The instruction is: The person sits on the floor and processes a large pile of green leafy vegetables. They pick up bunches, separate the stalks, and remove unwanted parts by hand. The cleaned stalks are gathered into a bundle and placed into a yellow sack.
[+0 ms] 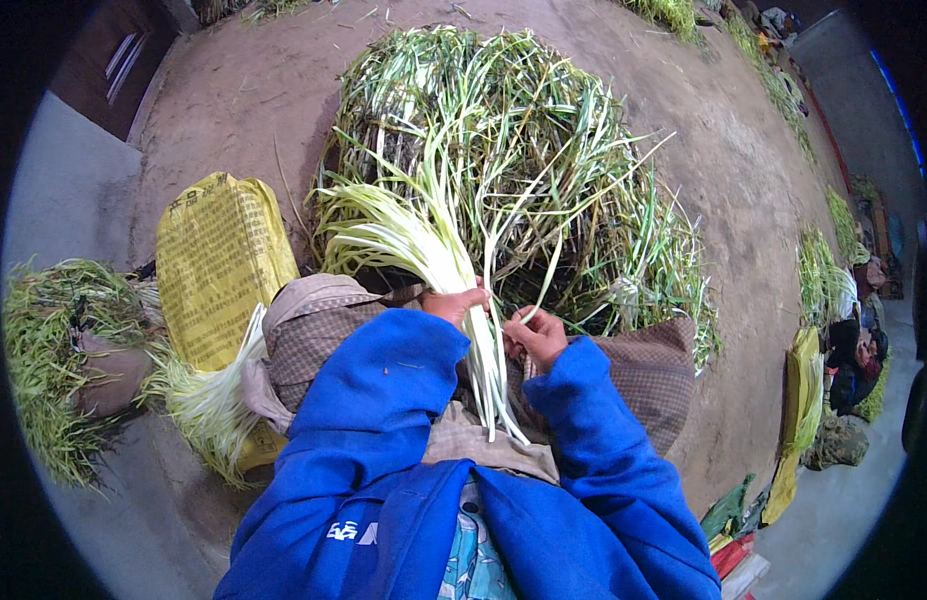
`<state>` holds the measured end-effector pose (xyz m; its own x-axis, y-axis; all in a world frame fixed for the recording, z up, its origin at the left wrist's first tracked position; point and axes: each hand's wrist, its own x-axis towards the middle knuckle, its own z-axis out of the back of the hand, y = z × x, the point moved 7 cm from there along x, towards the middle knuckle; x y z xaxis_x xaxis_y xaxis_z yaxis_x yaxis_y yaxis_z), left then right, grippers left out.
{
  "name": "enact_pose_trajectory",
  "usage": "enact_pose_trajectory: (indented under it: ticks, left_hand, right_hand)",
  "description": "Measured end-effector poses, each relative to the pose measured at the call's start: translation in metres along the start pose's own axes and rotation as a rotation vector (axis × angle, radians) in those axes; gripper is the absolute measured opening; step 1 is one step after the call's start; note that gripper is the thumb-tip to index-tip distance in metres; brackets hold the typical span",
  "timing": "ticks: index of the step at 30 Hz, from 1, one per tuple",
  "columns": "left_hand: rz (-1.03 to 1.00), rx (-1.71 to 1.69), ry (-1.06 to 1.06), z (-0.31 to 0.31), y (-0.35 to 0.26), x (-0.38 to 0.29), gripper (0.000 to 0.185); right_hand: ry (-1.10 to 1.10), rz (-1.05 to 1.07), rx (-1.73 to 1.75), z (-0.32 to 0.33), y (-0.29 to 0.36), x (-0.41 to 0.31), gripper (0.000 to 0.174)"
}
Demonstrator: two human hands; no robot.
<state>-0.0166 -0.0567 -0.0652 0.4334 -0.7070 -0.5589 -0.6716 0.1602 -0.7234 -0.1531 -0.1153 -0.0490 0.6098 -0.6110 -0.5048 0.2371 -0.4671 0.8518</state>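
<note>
My left hand (pixel 459 303) is closed around a bunch of blanched chives (pixel 433 259). Their pale yellow leaves fan out to the upper left, and the white stems hang down over my lap. Just right of it, the fingers of my right hand (pixel 537 337) pinch a thin, pale green leaf (pixel 553 274) that sticks upward. Before my knees lies a large heap of uncleaned chives (pixel 493 150), with green tips, brown withered leaves and dark dirt among them. Some loose stalks rise between my hands, and I cannot tell whether they belong to the bunch.
To my left, a yellow woven sack (pixel 227 262) bearing print lies under a pile of pale chives (pixel 208 397). Further left is another leafy heap (pixel 43 360). Along the right wall (pixel 876 97) are more chives (pixel 816 277), another yellow sack (pixel 801 390) and people. Bare earth floor (pixel 733 210) surrounds the heap.
</note>
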Motion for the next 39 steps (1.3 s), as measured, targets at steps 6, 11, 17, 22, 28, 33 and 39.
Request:
enact_pose_trajectory:
  ticks: [6,11,17,22,28,33,39]
  left_hand:
    - [0.099,-0.258,0.071,0.008,-0.007,0.007,0.036]
    - [0.051,-0.342,0.143,0.013,-0.023,0.003,0.039]
    - [0.054,-0.363,0.249,0.003,-0.018,0.001,0.037]
    - [0.049,-0.301,0.234,-0.003,-0.017,-0.003,0.034]
    - [0.038,-0.234,0.224,-0.001,-0.012,-0.001,0.032]
    - [0.141,-0.367,0.215,-0.016,-0.025,-0.020,0.034]
    - [0.267,-0.754,0.555,-0.022,-0.025,-0.023,0.029]
  right_hand:
    - [-0.122,-0.041,-0.322,0.064,0.005,-0.022,0.012]
    - [-0.449,0.029,-0.927,0.184,0.028,-0.039,0.012]
    - [0.141,-0.015,-0.207,0.067,0.034,-0.037,0.014]
    - [0.271,-0.118,-0.057,-0.002,0.012,-0.034,0.026]
    - [0.181,-0.079,0.013,-0.002,-0.003,-0.023,0.018]
    - [-0.066,0.128,0.433,0.047,0.008,-0.028,0.015]
    - [-0.020,0.210,0.762,0.155,0.072,-0.034,0.010]
